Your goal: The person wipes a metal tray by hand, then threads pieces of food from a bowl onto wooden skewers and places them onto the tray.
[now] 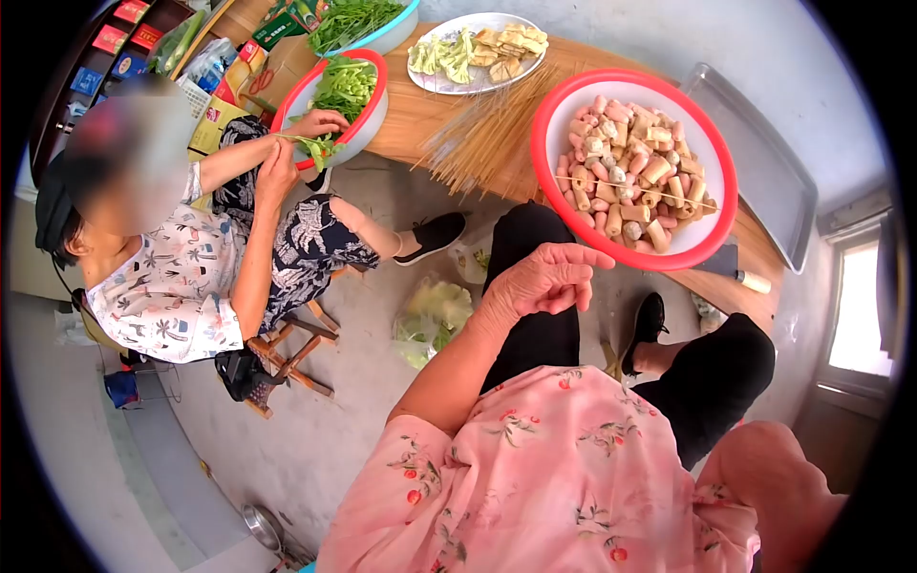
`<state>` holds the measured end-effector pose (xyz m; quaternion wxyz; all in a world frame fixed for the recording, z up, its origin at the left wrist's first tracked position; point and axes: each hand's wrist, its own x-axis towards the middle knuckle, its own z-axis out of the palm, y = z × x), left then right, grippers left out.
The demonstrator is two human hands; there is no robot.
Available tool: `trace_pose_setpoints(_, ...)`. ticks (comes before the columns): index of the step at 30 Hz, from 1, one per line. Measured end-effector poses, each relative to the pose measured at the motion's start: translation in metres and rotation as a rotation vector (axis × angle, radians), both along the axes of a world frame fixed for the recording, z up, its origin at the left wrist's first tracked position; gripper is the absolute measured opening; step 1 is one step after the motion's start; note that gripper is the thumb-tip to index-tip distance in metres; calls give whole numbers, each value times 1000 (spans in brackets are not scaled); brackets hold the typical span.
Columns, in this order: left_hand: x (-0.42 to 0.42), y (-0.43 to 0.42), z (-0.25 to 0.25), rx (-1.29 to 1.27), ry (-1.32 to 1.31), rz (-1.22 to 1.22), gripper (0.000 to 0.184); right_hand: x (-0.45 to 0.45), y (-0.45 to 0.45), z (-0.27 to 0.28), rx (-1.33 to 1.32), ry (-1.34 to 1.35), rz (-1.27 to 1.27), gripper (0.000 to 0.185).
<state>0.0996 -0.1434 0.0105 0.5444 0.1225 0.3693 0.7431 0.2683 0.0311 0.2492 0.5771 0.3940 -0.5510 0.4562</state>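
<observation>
My left hand (549, 277) hovers over my knee, just below the red rim of a large basin (709, 244). Its index finger points toward the basin while the other fingers bend loosely, and nothing shows in them. Cut pink sausages (619, 111), tan tubular rolls (655, 170) and greyish balls fill the basin. Across them lies a thin wooden skewer (635, 188). A spread of bamboo skewers (492, 129) rests on the table left of the basin. Of my right arm (774, 477) only a part shows at lower right; the right hand is out of sight.
A co-worker (181, 277) sits at left, holding leafy greens over a red-rimmed basin (379, 105). An oval plate (420, 76) of sliced food stands on the wooden table. A metal tray (755, 162) leans at right, near a wooden-handled knife (753, 281). Bagged vegetables (432, 320) lie on the floor.
</observation>
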Motion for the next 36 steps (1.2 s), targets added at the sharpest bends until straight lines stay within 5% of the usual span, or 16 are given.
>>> trace_pose_setpoints(17, -5, 6, 5, -13, -45, -42, 36, -9, 10, 9, 62, 22, -51, 39)
trace_pose_setpoints(25, -2, 9, 6, -9, -20, -66, 39, -19, 8, 28, 237, 184, -391, 39)
trace_pose_setpoints(28, 0, 7, 11, -38, -37, -49, 39, -37, -3, 6, -262, 143, -26, 28)
trace_pose_setpoints(30, 0, 6, 9, -14, -21, -59, 38, -29, 14, -14, -214, -262, 133, 18)
trace_pose_setpoints(36, 0, 6, 0, 0, -16, -44, 36, -26, 7, -1, 43, -200, 79, 18)
